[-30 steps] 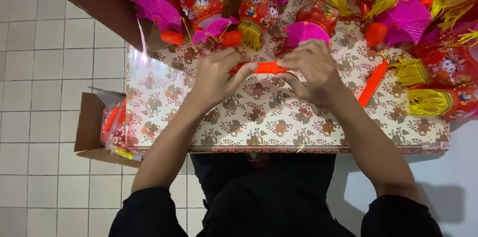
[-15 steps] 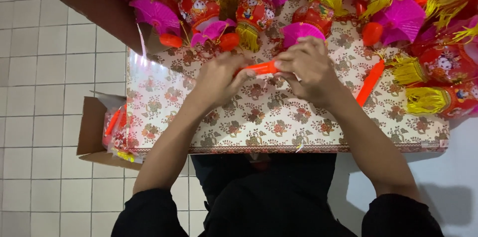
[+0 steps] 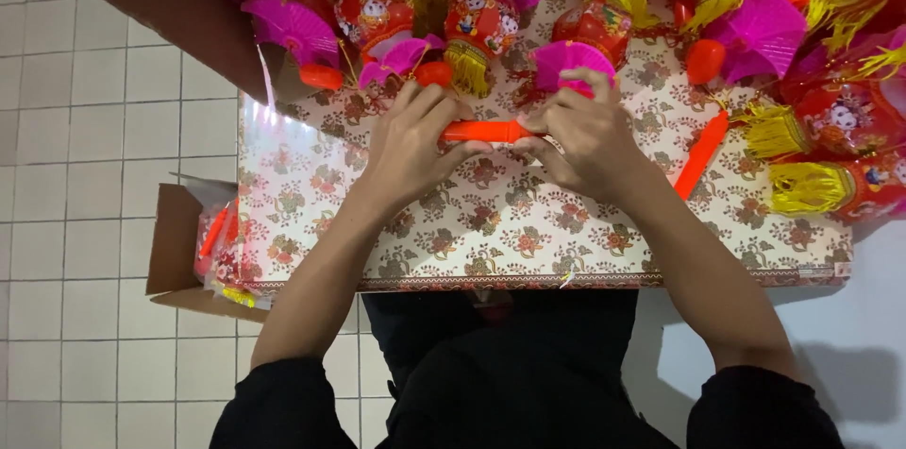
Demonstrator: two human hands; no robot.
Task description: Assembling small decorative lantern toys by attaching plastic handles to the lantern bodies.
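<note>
The left hand (image 3: 415,142) and the right hand (image 3: 587,139) each clamped an end of an orange stick (image 3: 487,132), held level between them above the flower-patterned desk (image 3: 491,222). Beyond the fingers lay red lanterns (image 3: 481,19); another orange stick (image 3: 700,154) lay just right of the right hand.

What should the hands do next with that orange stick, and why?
Probably bring the pink fan-shaped piece onto the orange stick. The left hand and right hand grip the stick by its ends, and the right fingers already touch that piece.
</note>
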